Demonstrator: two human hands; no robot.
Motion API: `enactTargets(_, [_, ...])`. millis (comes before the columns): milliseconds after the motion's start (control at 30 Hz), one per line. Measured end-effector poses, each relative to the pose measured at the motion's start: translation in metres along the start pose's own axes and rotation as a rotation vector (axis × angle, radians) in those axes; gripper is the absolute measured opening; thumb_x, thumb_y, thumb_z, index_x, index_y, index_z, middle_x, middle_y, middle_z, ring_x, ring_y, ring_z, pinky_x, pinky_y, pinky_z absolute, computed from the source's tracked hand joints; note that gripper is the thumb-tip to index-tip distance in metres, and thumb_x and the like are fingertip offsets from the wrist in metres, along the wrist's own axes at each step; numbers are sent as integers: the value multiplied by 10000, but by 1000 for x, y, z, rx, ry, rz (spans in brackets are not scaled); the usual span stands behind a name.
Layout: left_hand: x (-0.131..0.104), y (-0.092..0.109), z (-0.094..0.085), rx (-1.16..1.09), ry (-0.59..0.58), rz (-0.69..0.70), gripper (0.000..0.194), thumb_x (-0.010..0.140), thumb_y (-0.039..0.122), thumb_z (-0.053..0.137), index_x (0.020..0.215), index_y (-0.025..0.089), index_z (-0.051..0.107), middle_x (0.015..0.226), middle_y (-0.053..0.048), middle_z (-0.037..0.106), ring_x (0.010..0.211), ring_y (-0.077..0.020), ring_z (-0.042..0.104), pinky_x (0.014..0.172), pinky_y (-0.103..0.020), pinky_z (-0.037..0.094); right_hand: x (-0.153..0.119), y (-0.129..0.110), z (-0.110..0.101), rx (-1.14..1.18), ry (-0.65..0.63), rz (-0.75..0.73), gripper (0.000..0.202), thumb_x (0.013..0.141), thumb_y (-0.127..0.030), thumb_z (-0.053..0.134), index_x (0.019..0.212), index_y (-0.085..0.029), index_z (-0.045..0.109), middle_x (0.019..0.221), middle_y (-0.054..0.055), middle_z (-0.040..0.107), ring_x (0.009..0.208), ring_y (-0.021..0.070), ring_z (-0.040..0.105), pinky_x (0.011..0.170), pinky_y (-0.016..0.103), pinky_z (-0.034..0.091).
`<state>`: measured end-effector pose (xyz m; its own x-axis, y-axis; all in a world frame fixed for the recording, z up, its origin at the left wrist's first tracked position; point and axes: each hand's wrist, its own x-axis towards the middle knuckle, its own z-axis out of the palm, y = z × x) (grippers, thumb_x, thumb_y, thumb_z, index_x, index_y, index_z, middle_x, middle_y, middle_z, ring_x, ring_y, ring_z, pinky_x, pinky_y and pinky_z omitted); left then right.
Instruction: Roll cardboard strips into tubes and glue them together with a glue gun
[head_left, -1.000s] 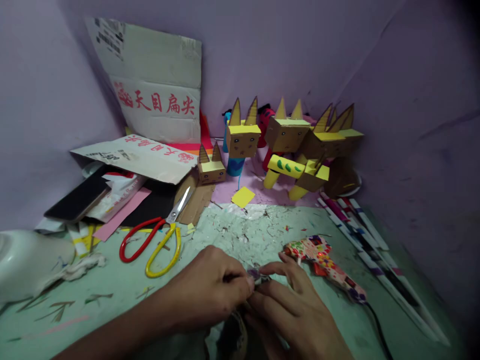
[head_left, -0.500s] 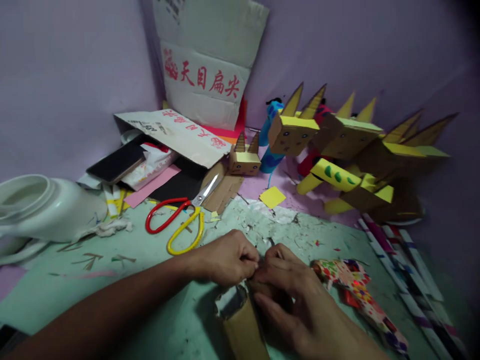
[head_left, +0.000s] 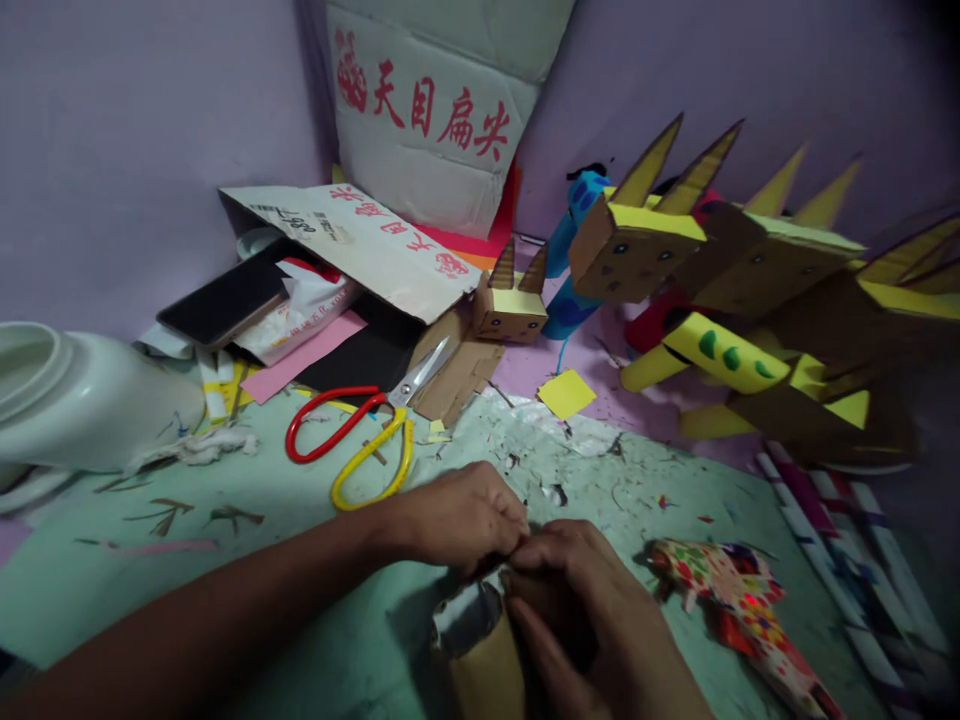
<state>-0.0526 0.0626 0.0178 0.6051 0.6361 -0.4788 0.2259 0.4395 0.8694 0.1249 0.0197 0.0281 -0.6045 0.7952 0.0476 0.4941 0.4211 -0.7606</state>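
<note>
A hollow brown cardboard piece with a whitish inside stands near the bottom edge, its open end facing up. At its far right edge my left hand is closed, fingertips pinching the cardboard. My right hand curls around the right side of the same piece, its fingertips meeting those of the left. What lies between the fingertips is hidden. Right of my right hand lies a flower-patterned hot glue gun with a small red light. Scissors with one red and one yellow handle lie beyond my left forearm.
Cardboard animal figures with horns stand along the back right. Markers lie at the right. A white jar lies at the left, near a phone and a folded carton. Scraps litter the green tabletop.
The view has shifted and moved slightly closer to the table. Both hands remain together at the cardboard's edge, with the fingertips drawn slightly closer together.
</note>
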Motion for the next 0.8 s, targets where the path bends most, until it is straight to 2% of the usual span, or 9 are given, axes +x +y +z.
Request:
enactTargets(100, [0, 3, -4, -110, -54, -77, 79, 570, 210, 489, 514, 163, 519, 427, 48, 477, 378, -91, 465, 409, -205, 406, -3, 1, 10, 48, 83, 49, 340, 792, -81, 488, 1093, -234, 445, 939, 43, 550, 831, 185, 606, 688, 318, 547])
enactTargets(167, [-1, 6, -5, -146, -72, -110, 96, 574, 231, 502, 516, 160, 528, 411, 41, 493, 345, -86, 461, 394, -205, 415, -6, 1, 11, -21, 134, -14, 473, 797, -108, 509, 1241, -212, 384, 1080, 92, 520, 1012, 234, 568, 822, 381, 533])
enactTargets(267, [-4, 8, -4, -161, -126, -155, 132, 595, 264, 516, 512, 162, 528, 429, 11, 555, 342, -107, 508, 378, -218, 429, -14, 1, 6, -92, 175, -75, 685, 808, -176, 564, 1401, -181, 222, 1361, 158, 353, 1298, 303, 359, 1030, 451, 407])
enactTargets(333, [-5, 8, -1, -142, -164, -171, 116, 591, 258, 555, 536, 156, 552, 449, 11, 574, 351, -105, 515, 392, -221, 439, -20, 0, 0, -63, 148, -8, 688, 843, -206, 547, 1428, -194, 186, 1436, 154, 299, 1340, 300, 316, 1045, 436, 397])
enactTargets(433, [-4, 5, 3, -114, -133, -164, 138, 601, 261, 585, 527, 153, 541, 420, 41, 512, 331, -68, 438, 398, -204, 397, -24, -1, -7, 3, 95, -15, 532, 889, -176, 467, 1386, -231, 284, 1374, 121, 425, 1268, 244, 430, 983, 369, 455])
enactTargets(533, [-2, 6, 1, -122, 28, -114, 190, 652, 319, 555, 583, 142, 568, 463, 44, 481, 379, -59, 401, 391, -184, 303, -21, 1, -12, 86, 210, -28, 292, 855, -169, 513, 1136, -249, 501, 1097, 61, 573, 1007, 182, 580, 820, 284, 517])
enactTargets(600, [-4, 12, -4, -136, 194, -41, 246, 709, 366, 522, 725, 135, 605, 589, 17, 544, 486, -76, 468, 442, -188, 329, -20, 4, -14, 101, 409, 108, 121, 794, -211, 602, 897, -238, 545, 914, 21, 581, 834, 165, 588, 695, 256, 512])
enactTargets(667, [-13, 23, -7, -85, 375, 60, 273, 752, 383, 517, 850, 144, 609, 763, -14, 606, 661, -107, 546, 578, -214, 413, -24, 8, -14, 140, 534, 293, 155, 768, -298, 638, 746, -230, 501, 755, -10, 553, 673, 151, 553, 562, 233, 481])
enactTargets(800, [-45, 31, 12, 392, 631, 181, 258, 795, 362, 531, 968, 194, 622, 964, -43, 657, 845, -201, 601, 763, -342, 471, -49, 14, -2, 267, 456, 569, 293, 837, -488, 538, 723, -231, 455, 612, -42, 472, 511, 126, 468, 429, 211, 423])
